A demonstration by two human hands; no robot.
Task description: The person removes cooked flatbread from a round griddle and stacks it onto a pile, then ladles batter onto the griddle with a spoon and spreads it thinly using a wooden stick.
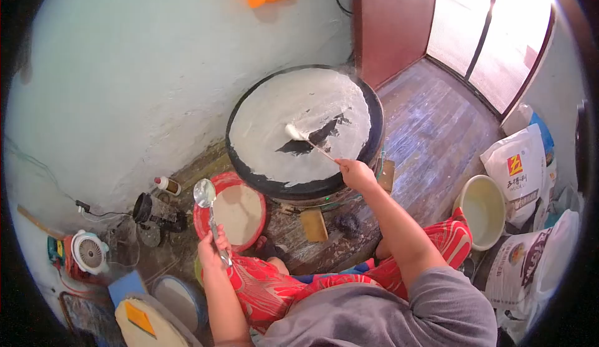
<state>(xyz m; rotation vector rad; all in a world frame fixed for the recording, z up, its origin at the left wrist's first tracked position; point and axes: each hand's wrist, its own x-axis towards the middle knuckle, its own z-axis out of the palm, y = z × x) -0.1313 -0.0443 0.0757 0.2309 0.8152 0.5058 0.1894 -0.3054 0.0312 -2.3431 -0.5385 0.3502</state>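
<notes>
My right hand (357, 174) is closed round the handle of a thin-handled tool (321, 150), its end coated in white batter. That end rests on or just over a large round black griddle (287, 189). Pale batter (281, 107) covers most of the griddle, with a ragged dark gap near the middle by the tool's end. In my left hand (214, 247) is a shiny metal ladle (204, 192), bowl upward. It is held above the left side of a red basin (262, 217) containing pale batter; whether the ladle holds anything is unclear.
Left of me are a small fan (89, 252), a bottle (167, 185) and a stack of pale round sheets (146, 328). A cream bucket (480, 213) and white printed sacks (518, 172) stand on the right. The wall (125, 97) runs close behind the griddle.
</notes>
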